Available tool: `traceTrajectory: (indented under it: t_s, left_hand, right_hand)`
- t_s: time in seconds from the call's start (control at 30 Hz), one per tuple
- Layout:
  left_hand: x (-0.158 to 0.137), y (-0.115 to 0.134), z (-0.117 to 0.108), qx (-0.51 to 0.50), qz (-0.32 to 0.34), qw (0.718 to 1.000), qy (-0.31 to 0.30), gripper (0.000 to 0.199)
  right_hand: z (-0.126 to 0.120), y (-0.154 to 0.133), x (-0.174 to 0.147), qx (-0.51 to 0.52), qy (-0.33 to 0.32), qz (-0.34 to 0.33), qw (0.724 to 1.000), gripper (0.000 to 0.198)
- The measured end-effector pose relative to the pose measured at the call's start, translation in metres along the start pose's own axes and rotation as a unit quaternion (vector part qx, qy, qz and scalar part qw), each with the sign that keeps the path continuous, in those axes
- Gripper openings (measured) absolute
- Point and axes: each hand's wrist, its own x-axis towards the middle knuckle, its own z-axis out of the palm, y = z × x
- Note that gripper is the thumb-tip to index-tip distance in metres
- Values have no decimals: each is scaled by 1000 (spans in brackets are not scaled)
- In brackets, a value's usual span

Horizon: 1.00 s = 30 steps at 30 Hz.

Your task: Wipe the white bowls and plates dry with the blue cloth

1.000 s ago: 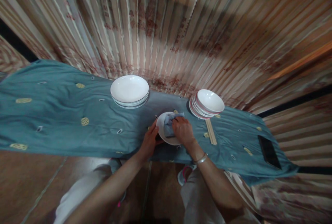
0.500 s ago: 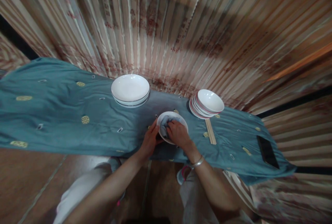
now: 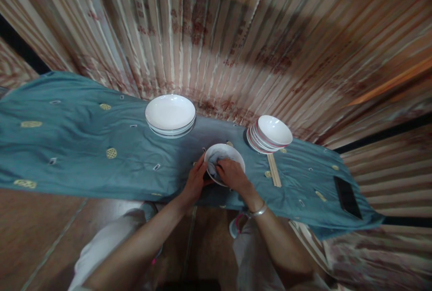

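Note:
A white bowl is tilted toward me over the front part of the table. My left hand grips its left rim, thumb along the edge and fingers underneath. Inside the bowl, my right hand is closed on a bluish-grey cloth and presses it against the inner surface. Part of the cloth is hidden under the fingers. A silver bangle circles the right wrist.
White plates are stacked at the back, left of the bowl. Behind on the right stands a leaning stack of bowls, with chopsticks before it. A black phone lies far right on the teal tablecloth. Curtains hang behind.
The cloth has shifted and bunched differently inside the bowl under my right hand. My left hand keeps its hold on the rim. Stacks, chopsticks and phone stay in place.

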Motion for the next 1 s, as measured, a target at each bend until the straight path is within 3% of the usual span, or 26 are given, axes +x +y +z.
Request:
traceTrajectory:
  t_s: [0.3, 0.67, 0.83, 1.0]
  left_hand:
    - [1, -2, -1, 3, 17, 1000, -4, 56]
    - [1, -3, -4, 39, 24, 999, -12, 61]
    - [-3, 6, 0, 69, 11, 998, -2, 70]
    - [-1, 11, 1, 105, 39, 994, -13, 69]
  right_hand:
    - [2, 0, -7, 46, -7, -20, 999, 32]
    - [21, 16, -4, 233, 44, -82, 968, 21]
    - [20, 18, -9, 358, 55, -99, 927, 23]
    - [19, 28, -18, 525, 31, -104, 844, 25]
